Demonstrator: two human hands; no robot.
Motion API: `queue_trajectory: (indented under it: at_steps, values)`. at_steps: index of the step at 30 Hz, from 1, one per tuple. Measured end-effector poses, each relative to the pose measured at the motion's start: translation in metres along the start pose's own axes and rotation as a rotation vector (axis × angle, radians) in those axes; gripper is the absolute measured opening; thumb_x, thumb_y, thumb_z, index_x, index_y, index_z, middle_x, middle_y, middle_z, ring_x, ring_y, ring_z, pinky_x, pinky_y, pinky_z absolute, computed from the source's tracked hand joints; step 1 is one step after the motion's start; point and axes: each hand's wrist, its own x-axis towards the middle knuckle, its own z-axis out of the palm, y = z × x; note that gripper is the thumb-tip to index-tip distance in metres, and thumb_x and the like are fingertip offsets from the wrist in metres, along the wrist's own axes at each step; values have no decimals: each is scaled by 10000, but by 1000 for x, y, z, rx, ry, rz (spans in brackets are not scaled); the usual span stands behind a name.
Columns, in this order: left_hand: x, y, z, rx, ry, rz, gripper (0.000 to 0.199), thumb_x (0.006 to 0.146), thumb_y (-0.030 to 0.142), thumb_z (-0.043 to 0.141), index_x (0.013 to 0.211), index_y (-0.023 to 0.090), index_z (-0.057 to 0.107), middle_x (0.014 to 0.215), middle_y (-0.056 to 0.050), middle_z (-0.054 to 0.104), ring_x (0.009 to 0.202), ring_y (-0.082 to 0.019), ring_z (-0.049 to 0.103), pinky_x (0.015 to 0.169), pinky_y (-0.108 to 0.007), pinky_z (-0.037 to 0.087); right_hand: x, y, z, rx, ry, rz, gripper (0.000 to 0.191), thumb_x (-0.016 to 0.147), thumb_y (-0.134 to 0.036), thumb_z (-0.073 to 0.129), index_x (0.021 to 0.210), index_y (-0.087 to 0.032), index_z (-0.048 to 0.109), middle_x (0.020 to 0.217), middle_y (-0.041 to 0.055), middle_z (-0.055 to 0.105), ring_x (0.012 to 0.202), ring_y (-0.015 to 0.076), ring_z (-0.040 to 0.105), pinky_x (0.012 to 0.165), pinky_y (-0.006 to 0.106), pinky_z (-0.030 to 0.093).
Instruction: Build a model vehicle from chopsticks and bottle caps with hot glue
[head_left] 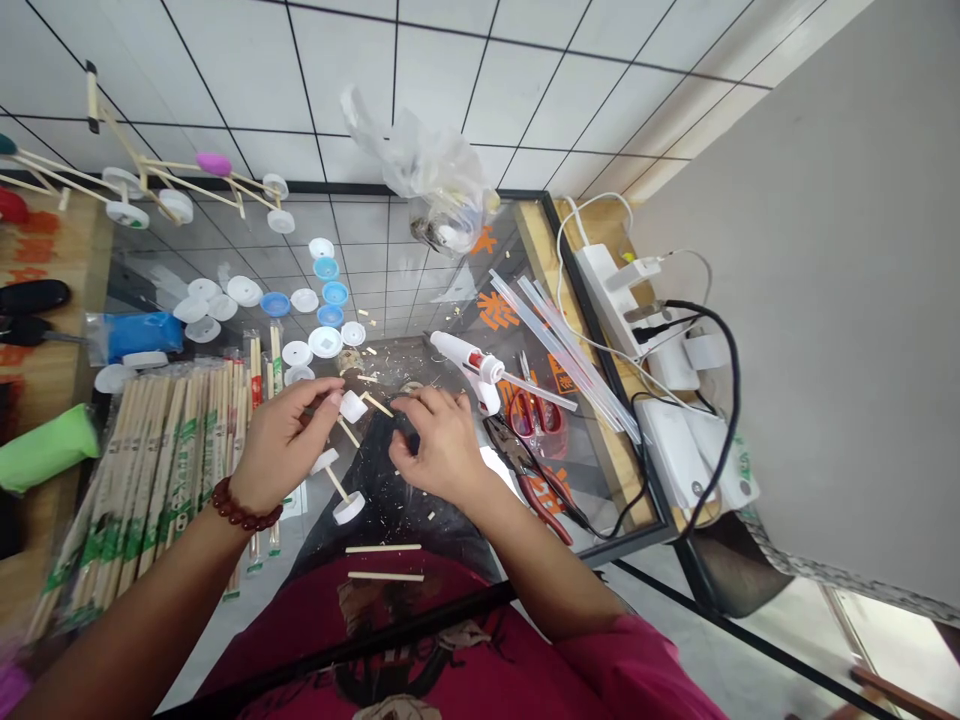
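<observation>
My left hand (289, 435), with a dark red bead bracelet at the wrist, pinches a white bottle cap (353, 406) between thumb and fingers. A short wooden stick (348, 432) runs down from that cap. Just to the right, a small piece of stick (377, 404) points toward my right hand (441, 440). Its fingers are curved and apart, and nothing shows between them. Below my left hand lies a stick with a white cap on each end (337, 482). Nearer my body, two cut sticks (384, 548) lie side by side on the glass table (450, 310).
Wrapped chopsticks (157, 470) and loose white and blue caps (325, 342) spread at left. On the right are a glue gun (469, 362), glue sticks (577, 355), red-handled scissors (536, 408), pliers (529, 480) and a power strip (607, 290). Stick-and-cap models (202, 185) stand behind.
</observation>
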Motion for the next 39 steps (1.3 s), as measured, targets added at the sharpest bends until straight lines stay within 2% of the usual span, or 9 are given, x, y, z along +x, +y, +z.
queue_trajectory:
  at_steps: [3,6,10,17,28,35,39]
  values:
    - [1,0,0,-28,-12,2,467,904,553,577,1168,209,750,1099,-74,773,830,-210,709,719,-333,601,1,-6,5,20,34,34,505,829,-441,685,1264,-190,635,1180,120,698,1093,310,618,942,448,394]
    - [1,0,2,-3,-3,24,459,831,540,683,1139,206,752,997,-59,765,810,-204,702,713,-325,595,3,-12,13,13,68,63,675,784,-579,737,1294,-161,592,1193,143,683,1093,328,615,987,483,390]
    - [1,-4,6,79,29,88,424,802,508,720,1109,218,754,893,-31,730,712,-175,676,667,-317,578,4,-15,19,-14,72,61,765,752,-637,764,1308,-150,569,1221,162,672,1100,341,604,1017,509,377]
    - [2,-6,8,110,45,159,336,834,465,696,1053,217,754,898,-30,717,741,-169,677,657,-298,565,3,-13,20,-42,59,26,630,797,-588,723,1253,-167,613,1200,147,661,1097,326,591,1000,495,379]
    - [1,-5,7,94,45,135,330,833,456,708,1056,218,757,911,-27,715,737,-162,677,649,-285,562,-1,-11,11,-19,-16,35,523,816,-514,722,1224,-195,652,1209,128,659,1116,320,576,954,470,374]
    - [1,-5,7,87,44,163,313,838,443,702,1053,221,752,918,-28,717,733,-163,669,646,-291,570,0,-7,10,-21,-7,13,335,908,-372,626,1199,-212,658,1196,113,662,1105,291,581,900,427,365]
    - [1,-5,8,87,41,169,319,844,443,690,1068,223,749,960,-37,726,744,-163,671,643,-291,575,0,-6,10,-17,-3,7,292,921,-326,595,1185,-218,654,1192,105,656,1105,284,580,894,421,362]
